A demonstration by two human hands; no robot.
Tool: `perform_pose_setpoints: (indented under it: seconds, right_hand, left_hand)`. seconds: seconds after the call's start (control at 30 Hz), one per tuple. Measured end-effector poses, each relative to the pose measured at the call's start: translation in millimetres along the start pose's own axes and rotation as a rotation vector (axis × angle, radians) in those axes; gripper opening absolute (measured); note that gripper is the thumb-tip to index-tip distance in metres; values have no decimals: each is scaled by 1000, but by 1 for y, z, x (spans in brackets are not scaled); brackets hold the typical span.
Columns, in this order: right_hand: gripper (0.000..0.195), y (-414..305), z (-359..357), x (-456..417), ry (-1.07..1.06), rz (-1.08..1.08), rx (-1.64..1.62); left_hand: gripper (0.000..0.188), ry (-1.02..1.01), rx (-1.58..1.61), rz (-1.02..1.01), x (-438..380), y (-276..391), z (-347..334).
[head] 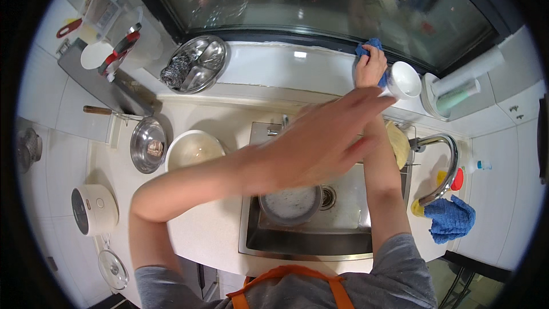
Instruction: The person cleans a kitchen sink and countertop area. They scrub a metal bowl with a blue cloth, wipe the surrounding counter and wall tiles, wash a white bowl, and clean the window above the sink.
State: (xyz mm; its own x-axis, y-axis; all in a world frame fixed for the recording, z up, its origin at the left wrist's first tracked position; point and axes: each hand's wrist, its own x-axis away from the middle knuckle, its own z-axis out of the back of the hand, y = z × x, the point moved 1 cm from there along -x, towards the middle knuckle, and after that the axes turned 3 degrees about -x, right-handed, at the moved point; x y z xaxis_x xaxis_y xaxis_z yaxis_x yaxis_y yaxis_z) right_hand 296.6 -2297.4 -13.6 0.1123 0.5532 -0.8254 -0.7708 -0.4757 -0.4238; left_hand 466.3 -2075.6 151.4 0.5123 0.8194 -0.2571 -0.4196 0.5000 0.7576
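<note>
My right hand point(371, 68) reaches to the windowsill and grips a blue cloth point(369, 47) against the base of the window frame. My left hand point(317, 137), blurred, crosses over the sink and my right forearm, its thumb apart from the fingers and nothing seen in it. Its fingertips overlap the handle side of a white cup point(405, 80) on the sill; contact cannot be made out. Below my left hand, the steel sink point(347, 206) holds a round basin of foamy water point(291, 205), partly hidden by my forearm.
A divided steel tray point(212, 56) with a steel scourer point(176, 71) sits at the sill's left. A white bowl point(193, 150) and a steel bowl point(148, 146) stand left of the sink. The faucet point(450, 154) arches at right, near another blue cloth point(450, 219).
</note>
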Motion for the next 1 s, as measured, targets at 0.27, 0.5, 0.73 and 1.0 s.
perform_pose_setpoints:
  seconds: [0.27, 0.5, 0.73, 1.0]
  right_hand:
    - [25, -99, -100, 26, -238, 257, -207]
    - [33, -153, -105, -9, -561, 436, -508]
    - [58, -83, -33, -44, -272, 743, 383]
    - [33, -124, -125, -41, -440, 902, 283]
  left_hand:
    - [62, 289, 315, 479, 153, -32, 69]
    - [62, 842, 1021, 698, 183, -108, 87]
    - [45, 919, 1249, 792, 179, -226, 121]
    - [28, 946, 1197, 729, 169, -255, 122]
